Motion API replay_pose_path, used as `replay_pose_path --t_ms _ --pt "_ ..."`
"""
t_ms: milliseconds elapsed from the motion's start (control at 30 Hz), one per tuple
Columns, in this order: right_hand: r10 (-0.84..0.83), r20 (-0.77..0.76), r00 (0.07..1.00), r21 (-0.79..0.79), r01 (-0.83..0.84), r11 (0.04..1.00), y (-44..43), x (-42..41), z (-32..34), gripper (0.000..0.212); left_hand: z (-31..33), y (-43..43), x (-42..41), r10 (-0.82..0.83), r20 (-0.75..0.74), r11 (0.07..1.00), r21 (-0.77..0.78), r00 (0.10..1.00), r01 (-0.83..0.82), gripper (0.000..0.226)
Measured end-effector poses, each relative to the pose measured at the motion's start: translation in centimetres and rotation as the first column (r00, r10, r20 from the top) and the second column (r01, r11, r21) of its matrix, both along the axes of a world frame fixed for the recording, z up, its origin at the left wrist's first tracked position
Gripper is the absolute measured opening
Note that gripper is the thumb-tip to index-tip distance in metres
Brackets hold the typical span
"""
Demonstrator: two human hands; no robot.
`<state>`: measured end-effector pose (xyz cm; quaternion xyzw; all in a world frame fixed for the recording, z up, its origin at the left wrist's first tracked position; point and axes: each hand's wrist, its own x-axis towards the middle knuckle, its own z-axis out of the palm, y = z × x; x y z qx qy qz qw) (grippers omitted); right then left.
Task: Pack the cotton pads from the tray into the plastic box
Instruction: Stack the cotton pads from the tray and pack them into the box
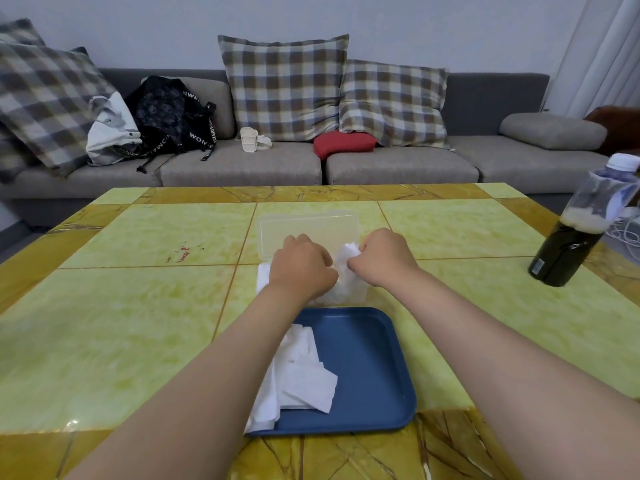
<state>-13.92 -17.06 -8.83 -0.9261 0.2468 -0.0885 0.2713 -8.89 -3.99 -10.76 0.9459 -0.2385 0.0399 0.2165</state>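
The left hand [303,268] sits knuckles-up over the plastic box [362,296], its fingers curled down round a crumpled bunch of cotton pads [346,259]. The right hand [384,258] is just beside it, almost touching, and its curled fingers and thumb pinch the other side of the same bunch. The bunch stands up between the two hands, over the open box. More white material fills the box under the hands and shows past the left wrist at the box's left edge.

The box is translucent and stands on the table [138,306] just beyond the tray [367,358], near its far rim. The box's clear lid [308,230] is open and lies flat on the table on the far side of the hands.

The tray is blue with rounded corners and lies close to the person, between the two forearms. A heap of loose pads [301,375] lies in its left half, partly under the left forearm; the lowest of them hang over the tray's near left edge. The right half of the tray shows bare blue.

A dark bottle [571,244] with a white cap stands at the table's right edge, well apart from the box. Behind the table runs a grey sofa [242,164] with checked cushions [284,88], a black backpack [169,112] and a red cushion [343,143].
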Motion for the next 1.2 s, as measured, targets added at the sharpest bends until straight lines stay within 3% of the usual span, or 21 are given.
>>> replay_pose_path --t_ms 200,300,400,500,667,833,1000,1067,1200 --pt "-0.013 -0.184 0.983 -0.386 -0.06 0.921 2.3 0.6 1.1 0.024 -0.6 1.1 -0.2 -0.045 0.044 0.998 0.041 0.998 0.043 0.032" --pt "-0.042 -0.273 0.961 -0.49 -0.101 0.866 3.6 0.9 1.4 0.019 -1.4 1.5 0.1 -0.084 0.046 0.996 -0.031 0.995 0.085 0.034" --pt "-0.027 -0.352 0.935 -0.353 -0.106 0.93 3.9 1.4 1.0 0.014 -1.9 2.3 0.1 -0.167 0.007 0.977 -0.133 0.986 0.166 0.037" --pt "0.005 -0.335 0.942 -0.187 -0.072 0.98 3.9 1.2 1.5 0.015 -2.4 3.3 -0.4 -0.246 0.011 0.96 -0.132 0.969 0.246 0.042" --pt "0.014 -0.33 0.944 -0.254 -0.103 0.962 4.8 -0.2 2.3 0.013 -2.6 4.7 -0.7 -0.204 0.116 0.976 0.105 0.972 0.192 0.059" --pt "0.057 -0.37 0.927 -0.212 -0.145 0.966 6.9 -1.1 1.8 0.007 -2.9 5.4 -1.0 -0.243 0.014 0.931 0.284 0.97 0.229 0.067" --pt "0.106 -0.364 0.925 -0.016 -0.12 0.993 7.7 0.1 1.6 0.013 -3.3 5.2 -0.9 -0.283 0.019 0.921 0.284 0.959 0.266 0.074" --pt "0.145 -0.314 0.938 0.019 -0.147 0.989 7.6 0.1 1.6 0.028 -3.4 5.2 -0.8 -0.281 0.018 0.924 0.273 0.959 0.266 0.077" --pt "0.21 -0.252 0.945 0.022 -0.211 0.977 6.8 -0.9 1.1 0.016 -3.1 5.2 -0.9 -0.286 0.01 0.916 0.297 0.958 0.271 0.077"
